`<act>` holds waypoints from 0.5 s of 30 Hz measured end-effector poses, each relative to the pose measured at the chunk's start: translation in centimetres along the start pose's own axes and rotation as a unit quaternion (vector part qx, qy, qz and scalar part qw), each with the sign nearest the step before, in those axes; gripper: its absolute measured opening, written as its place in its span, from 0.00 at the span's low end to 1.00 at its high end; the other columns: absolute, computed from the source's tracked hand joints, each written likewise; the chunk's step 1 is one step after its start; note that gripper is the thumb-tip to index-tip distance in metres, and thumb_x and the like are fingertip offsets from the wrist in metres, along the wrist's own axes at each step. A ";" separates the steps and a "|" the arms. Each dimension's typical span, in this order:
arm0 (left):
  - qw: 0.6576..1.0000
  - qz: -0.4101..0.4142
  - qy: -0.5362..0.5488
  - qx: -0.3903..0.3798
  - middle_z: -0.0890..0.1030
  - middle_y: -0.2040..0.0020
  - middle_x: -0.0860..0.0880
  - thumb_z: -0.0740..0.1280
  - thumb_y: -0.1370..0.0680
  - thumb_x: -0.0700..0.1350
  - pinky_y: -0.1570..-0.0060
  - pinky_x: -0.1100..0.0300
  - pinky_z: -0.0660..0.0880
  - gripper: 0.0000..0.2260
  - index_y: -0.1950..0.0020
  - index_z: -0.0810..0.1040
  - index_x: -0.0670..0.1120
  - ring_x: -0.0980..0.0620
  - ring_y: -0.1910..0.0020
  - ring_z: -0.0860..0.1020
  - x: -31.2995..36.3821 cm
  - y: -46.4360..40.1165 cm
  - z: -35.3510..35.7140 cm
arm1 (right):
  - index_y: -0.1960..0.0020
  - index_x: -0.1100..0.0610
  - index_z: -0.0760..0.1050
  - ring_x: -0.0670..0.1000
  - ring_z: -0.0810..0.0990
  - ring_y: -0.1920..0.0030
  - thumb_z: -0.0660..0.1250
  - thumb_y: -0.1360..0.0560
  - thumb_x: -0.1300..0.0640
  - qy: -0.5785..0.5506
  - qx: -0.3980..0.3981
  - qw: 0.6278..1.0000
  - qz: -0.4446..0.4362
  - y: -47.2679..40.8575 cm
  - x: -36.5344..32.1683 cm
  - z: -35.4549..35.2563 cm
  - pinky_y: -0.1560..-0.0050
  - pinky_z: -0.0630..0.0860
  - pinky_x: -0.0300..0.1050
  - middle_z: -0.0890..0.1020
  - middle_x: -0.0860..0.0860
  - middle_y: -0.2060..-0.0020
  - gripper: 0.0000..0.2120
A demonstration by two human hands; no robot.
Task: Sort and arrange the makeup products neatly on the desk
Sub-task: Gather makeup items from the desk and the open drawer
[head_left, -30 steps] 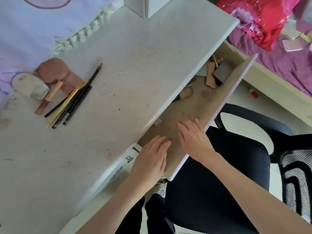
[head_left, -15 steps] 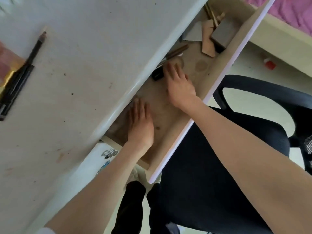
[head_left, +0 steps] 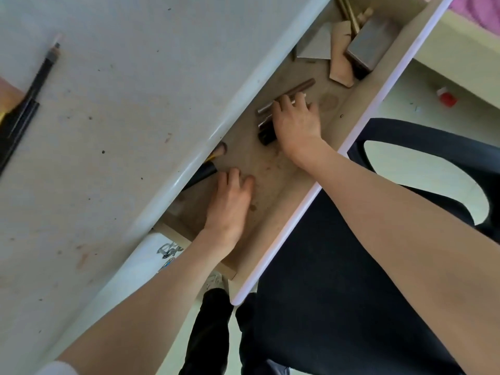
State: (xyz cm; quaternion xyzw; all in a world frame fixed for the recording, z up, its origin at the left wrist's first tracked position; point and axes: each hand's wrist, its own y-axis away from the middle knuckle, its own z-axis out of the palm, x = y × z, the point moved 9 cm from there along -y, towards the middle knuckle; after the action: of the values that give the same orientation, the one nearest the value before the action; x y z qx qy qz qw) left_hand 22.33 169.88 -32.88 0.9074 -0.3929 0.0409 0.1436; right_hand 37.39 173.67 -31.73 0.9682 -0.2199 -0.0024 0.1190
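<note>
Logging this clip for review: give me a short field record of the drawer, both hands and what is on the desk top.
drawer: open drawer, wooden floor showing
right hand: right hand over a cluster of stick-shaped makeup items; grip unclear
left hand: left hand flat on the drawer floor near a makeup brush
drawer far end: grey box
desk top: black pencils at left edge

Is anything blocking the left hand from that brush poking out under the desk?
Nothing visible. The left hand lies flat in the drawer, and the brush sits just past its fingertips, half tucked under the desk edge.
</note>
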 end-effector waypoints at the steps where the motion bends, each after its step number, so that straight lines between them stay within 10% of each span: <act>1: 1.000 0.006 0.010 0.001 0.71 0.45 0.42 0.70 0.32 0.31 0.55 0.54 0.75 0.21 0.41 0.73 0.43 0.42 0.45 0.71 0.1 0.2 0.1 | 0.34 0.62 0.65 0.62 0.63 0.34 0.58 0.25 0.67 0.000 -0.008 1.000 0.000 0.2 0.0 0.2 0.43 0.66 0.57 0.67 0.60 0.35 0.19; 9: 0.992 0.060 0.105 0.043 0.72 0.40 0.43 0.70 0.27 0.40 0.45 0.58 0.73 0.23 0.33 0.68 0.43 0.47 0.40 0.71 1.4 2.3 -2.6 | 0.35 0.60 0.69 0.62 0.72 0.41 0.58 0.24 0.69 -0.063 -0.089 0.994 -0.030 1.5 0.5 0.3 0.48 0.74 0.58 0.72 0.60 0.42 0.19; 15: 0.972 0.070 0.176 0.142 0.74 0.42 0.44 0.69 0.28 0.42 0.46 0.62 0.73 0.20 0.37 0.72 0.41 0.50 0.42 0.71 1.1 4.7 -8.2 | 0.38 0.61 0.70 0.59 0.74 0.44 0.61 0.25 0.66 -0.291 0.016 0.956 0.016 4.7 1.4 -4.4 0.46 0.72 0.51 0.73 0.59 0.42 0.16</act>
State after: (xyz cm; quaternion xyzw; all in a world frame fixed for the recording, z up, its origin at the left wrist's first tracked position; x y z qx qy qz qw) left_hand 19.93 168.46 -23.76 0.8672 -0.4140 0.2656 0.0771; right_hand 36.91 169.95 -26.30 0.9238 -0.2600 -0.2790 0.0347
